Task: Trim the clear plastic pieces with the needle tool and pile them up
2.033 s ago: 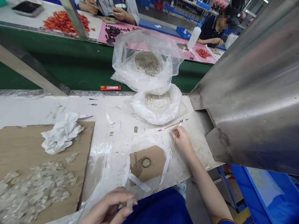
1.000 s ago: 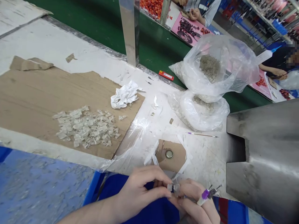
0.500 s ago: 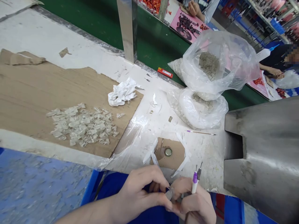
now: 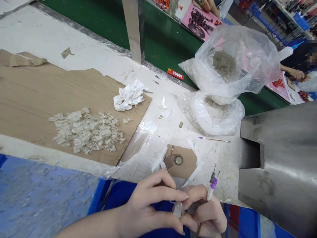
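"What is our grip doing?"

"Our left grip (image 4: 153,198) pinches a clear piece (image 4: 177,210) between thumb and fingers, low in front of the body. Our right grip (image 4: 206,210) meets it there, curled around slim brush-like tools (image 4: 214,183). Whether the right fingertips also bear on the piece, we cannot tell."

"Why the tools up between the fingers?"

"We would say it leaves thumb and forefinger free beside the piece. The tips point upward, away from it."

"And just beyond the hands?"

"A small cardboard (image 4: 188,168) on the table (image 4: 223,168), with white strips (image 4: 193,175) along its edges; we take them as tape against slipping. A ridged metal cap (image 4: 178,160) sits on it, near enough for a short reach. A spare brush (image 4: 215,139) lies farther off, apart from the cap."

"Farther out?"

"To the left, a pile of clear pieces (image 4: 86,130) is spread on a large cardboard (image 4: 32,99), probably so single ones come up easily. A crumpled white cloth (image 4: 129,96) lies by its corner. Towards the far side, two bags (image 4: 224,124) of small pieces stand open, mouths up, which we think stops spilling."
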The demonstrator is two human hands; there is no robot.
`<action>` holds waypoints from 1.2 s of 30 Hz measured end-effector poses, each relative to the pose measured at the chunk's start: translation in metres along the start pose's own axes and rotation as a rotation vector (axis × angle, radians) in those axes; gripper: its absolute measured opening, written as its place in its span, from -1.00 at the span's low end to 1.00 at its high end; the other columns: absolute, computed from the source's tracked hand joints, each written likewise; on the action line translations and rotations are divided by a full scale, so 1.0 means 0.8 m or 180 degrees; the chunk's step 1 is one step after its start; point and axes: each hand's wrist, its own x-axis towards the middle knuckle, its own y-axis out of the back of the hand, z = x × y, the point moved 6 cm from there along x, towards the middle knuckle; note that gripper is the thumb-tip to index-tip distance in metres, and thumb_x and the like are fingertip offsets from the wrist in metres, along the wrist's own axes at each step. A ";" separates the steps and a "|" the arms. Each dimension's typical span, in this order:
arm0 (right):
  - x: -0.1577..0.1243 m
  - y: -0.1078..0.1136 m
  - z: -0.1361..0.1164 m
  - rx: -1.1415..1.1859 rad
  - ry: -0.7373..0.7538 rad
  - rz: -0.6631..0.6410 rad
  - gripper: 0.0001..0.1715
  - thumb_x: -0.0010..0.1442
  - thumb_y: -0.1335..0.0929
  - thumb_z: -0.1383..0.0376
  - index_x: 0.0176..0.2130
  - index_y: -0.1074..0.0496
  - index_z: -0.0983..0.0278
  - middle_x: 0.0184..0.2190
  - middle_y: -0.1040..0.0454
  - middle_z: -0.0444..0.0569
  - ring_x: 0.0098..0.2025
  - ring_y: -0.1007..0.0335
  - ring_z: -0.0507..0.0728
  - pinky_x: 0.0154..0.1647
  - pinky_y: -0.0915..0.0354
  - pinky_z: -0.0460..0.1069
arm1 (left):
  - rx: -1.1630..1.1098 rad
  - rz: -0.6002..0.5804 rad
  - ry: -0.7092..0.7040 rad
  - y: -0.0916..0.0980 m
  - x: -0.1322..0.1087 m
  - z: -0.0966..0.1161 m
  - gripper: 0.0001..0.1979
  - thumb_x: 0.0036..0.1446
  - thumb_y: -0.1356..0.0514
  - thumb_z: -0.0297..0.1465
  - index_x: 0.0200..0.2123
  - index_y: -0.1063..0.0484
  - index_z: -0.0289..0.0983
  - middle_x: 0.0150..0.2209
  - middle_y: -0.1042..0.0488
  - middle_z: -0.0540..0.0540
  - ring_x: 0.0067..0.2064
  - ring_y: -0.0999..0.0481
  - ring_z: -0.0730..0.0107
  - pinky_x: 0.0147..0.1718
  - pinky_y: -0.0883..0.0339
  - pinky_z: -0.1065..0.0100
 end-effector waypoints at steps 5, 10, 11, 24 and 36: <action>-0.005 0.002 0.002 0.0006 -0.0023 0.0082 -0.77 0.40 -0.36 0.29 -0.30 -0.24 0.18 -0.34 -0.51 -0.08 -0.38 -0.61 0.05 -0.49 -0.55 -0.14 | -0.0024 -0.0055 -0.0003 -0.002 0.004 0.000 -0.72 0.15 -0.37 -0.15 -0.17 -0.70 -0.20 -0.45 -0.51 -0.08 -0.49 -0.49 0.40 -0.54 -0.45 0.47; -0.010 0.005 0.004 -0.0062 -0.0024 0.0132 -0.80 0.38 -0.38 0.30 -0.28 -0.27 0.19 -0.32 -0.51 -0.05 -0.36 -0.58 0.05 -0.47 -0.53 -0.13 | 0.0056 -0.0120 0.0075 -0.004 0.006 0.001 -0.77 0.21 -0.34 -0.19 -0.24 -0.68 -0.22 -0.49 -0.54 -0.08 -0.51 -0.51 0.40 -0.53 -0.44 0.48; -0.010 0.005 0.004 -0.0085 0.0004 0.0149 -0.80 0.38 -0.38 0.28 -0.28 -0.28 0.20 -0.32 -0.51 -0.04 -0.36 -0.59 0.06 -0.45 -0.54 -0.11 | 0.0104 -0.0135 0.0053 -0.006 0.004 0.000 -0.77 0.23 -0.33 -0.19 -0.24 -0.68 -0.23 -0.48 -0.55 -0.08 -0.52 -0.51 0.40 -0.54 -0.43 0.48; -0.051 0.053 0.064 -0.0715 -0.1128 0.1357 -0.66 0.47 -0.21 0.11 -0.01 -0.50 0.14 -0.33 -0.52 -0.06 -0.45 -0.40 0.07 -0.49 -0.37 -0.05 | 0.0932 -0.0133 -0.0377 -0.001 0.006 0.011 -0.79 0.40 -0.17 -0.32 -0.24 -0.51 -0.31 -0.45 -0.53 -0.06 -0.50 -0.52 0.46 -0.48 -0.48 0.50; -0.067 0.038 0.085 -0.1701 -0.1127 0.1046 -0.80 0.24 -0.36 0.50 -0.24 -0.41 0.19 -0.47 -0.43 -0.19 -0.51 -0.35 0.01 -0.49 -0.32 -0.13 | 0.1345 0.0014 -0.0371 0.000 0.009 0.006 -0.76 0.45 -0.10 -0.34 -0.24 -0.48 -0.31 -0.38 -0.50 -0.02 -0.38 -0.55 0.56 -0.30 -0.50 0.64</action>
